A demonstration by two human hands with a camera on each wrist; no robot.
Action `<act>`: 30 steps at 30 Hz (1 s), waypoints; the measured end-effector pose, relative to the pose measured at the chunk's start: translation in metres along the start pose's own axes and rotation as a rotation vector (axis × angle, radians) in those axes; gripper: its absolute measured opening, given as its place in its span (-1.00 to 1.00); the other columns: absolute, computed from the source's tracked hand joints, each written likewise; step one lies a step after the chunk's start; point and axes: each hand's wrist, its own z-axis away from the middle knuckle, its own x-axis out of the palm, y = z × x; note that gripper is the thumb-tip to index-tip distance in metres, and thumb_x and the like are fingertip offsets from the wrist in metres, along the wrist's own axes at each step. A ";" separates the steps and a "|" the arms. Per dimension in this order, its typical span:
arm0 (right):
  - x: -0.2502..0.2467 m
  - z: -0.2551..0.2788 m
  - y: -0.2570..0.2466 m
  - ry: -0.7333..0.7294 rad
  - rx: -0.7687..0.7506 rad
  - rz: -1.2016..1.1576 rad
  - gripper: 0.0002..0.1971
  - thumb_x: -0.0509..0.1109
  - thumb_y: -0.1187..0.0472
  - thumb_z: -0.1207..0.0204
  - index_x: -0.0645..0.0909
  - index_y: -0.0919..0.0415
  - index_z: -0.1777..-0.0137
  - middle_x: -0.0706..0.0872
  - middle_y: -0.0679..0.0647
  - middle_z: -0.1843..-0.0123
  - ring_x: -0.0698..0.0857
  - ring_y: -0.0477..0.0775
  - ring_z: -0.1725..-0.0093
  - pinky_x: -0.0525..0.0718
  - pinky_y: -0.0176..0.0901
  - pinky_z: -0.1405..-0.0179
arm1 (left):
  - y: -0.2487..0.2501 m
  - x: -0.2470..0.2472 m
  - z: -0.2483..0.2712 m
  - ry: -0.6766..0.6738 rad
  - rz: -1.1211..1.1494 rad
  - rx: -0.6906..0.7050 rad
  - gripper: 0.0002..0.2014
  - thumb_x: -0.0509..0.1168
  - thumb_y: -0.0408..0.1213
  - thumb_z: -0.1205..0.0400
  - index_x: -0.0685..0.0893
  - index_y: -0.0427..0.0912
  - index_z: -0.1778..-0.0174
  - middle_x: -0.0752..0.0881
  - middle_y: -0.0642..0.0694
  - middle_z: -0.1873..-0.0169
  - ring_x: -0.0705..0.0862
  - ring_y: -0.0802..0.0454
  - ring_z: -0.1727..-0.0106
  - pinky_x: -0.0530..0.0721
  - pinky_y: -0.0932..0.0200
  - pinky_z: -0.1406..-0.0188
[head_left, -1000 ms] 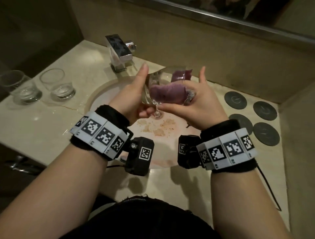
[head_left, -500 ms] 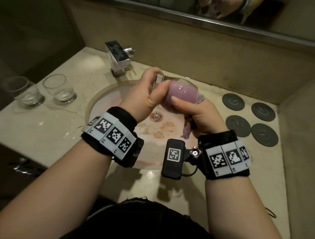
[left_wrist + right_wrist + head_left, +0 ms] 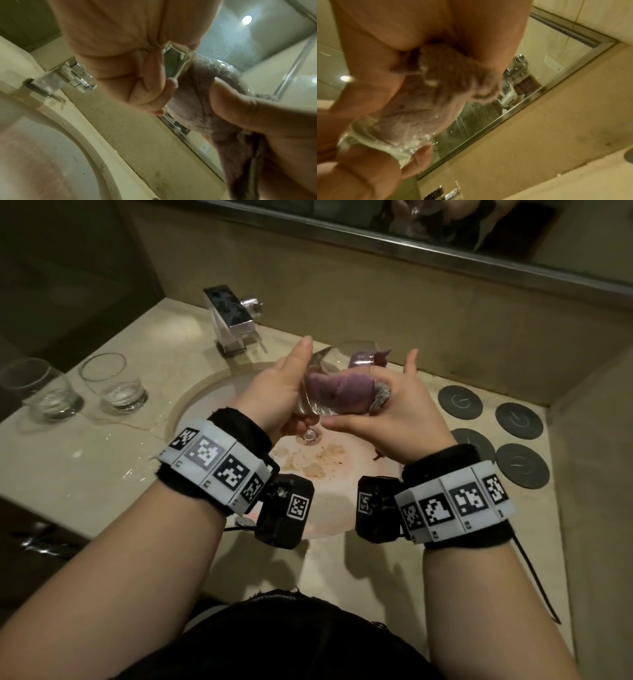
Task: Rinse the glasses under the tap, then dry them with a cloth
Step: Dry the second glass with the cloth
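Clear stemmed wine glass tilted over round stained basin, clasped by left hand, right hand gripping purple terry cloth stuffed inside, presumably drying.

the cloth stuffed in the clear, colourless wine glass is a dusty mauve-purple, with a paler grey edge nearest the right hand. left of the basin, which is cream with rust-orange and pink stains, stand two clear tumblers. right of the basin lie four dark grey round coasters. the counter is beige marble; the tap behind the basin is mirror chrome. both wristbands are black with white blocks of black-and-white square codes.
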 end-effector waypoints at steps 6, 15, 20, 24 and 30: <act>0.009 0.003 -0.001 -0.042 0.107 -0.319 -0.71 0.62 0.13 -0.27 0.66 -0.11 0.05 0.80 -0.21 0.18 0.74 -0.27 -0.01 0.25 0.24 -0.55 | -0.004 0.003 0.003 0.123 -0.265 0.212 -0.70 -0.01 0.09 -0.72 0.46 -0.05 -0.05 0.56 0.00 0.25 0.55 0.05 0.32 0.53 0.19 0.43; 0.007 0.004 -0.001 0.055 0.230 -0.602 -0.56 0.58 0.33 -0.30 0.65 0.21 -0.21 0.79 0.10 -0.05 0.79 -0.02 0.03 0.74 -0.02 -0.05 | -0.003 -0.006 -0.006 0.012 -0.360 0.383 -0.55 0.02 0.18 -0.64 0.39 -0.10 -0.23 0.57 0.00 -0.03 0.61 0.05 0.05 0.62 0.33 0.15; 0.011 -0.001 0.002 0.002 -0.056 0.119 -0.57 0.60 0.08 -0.31 0.51 -0.40 -0.02 0.80 -0.17 -0.05 0.58 -0.08 -0.39 -0.38 0.23 -0.59 | 0.000 -0.011 -0.006 -0.122 0.094 -0.114 -0.10 -0.26 0.46 -0.53 0.67 -0.20 -0.23 0.75 -0.26 -0.12 0.75 -0.19 -0.10 0.75 -0.05 0.07; 0.009 0.001 -0.002 0.030 -0.128 0.155 -0.50 0.60 0.11 -0.32 0.46 -0.39 -0.09 0.80 -0.13 -0.08 0.59 -0.09 -0.39 -0.42 0.19 -0.59 | 0.006 -0.009 -0.001 -0.065 0.019 -0.090 -0.25 -0.12 0.37 -0.60 0.72 -0.19 -0.08 0.76 -0.17 0.06 0.69 0.01 0.23 0.60 0.28 0.55; 0.004 0.000 -0.004 -0.067 -0.071 0.142 -0.51 0.59 0.09 -0.34 0.53 -0.28 -0.23 0.77 -0.14 -0.15 0.50 -0.16 -0.46 -0.51 0.08 -0.56 | 0.013 -0.003 0.005 -0.019 0.047 -0.047 -0.46 0.02 0.25 -0.65 0.71 -0.11 0.13 0.74 -0.04 0.33 0.67 0.09 0.38 0.57 0.32 0.58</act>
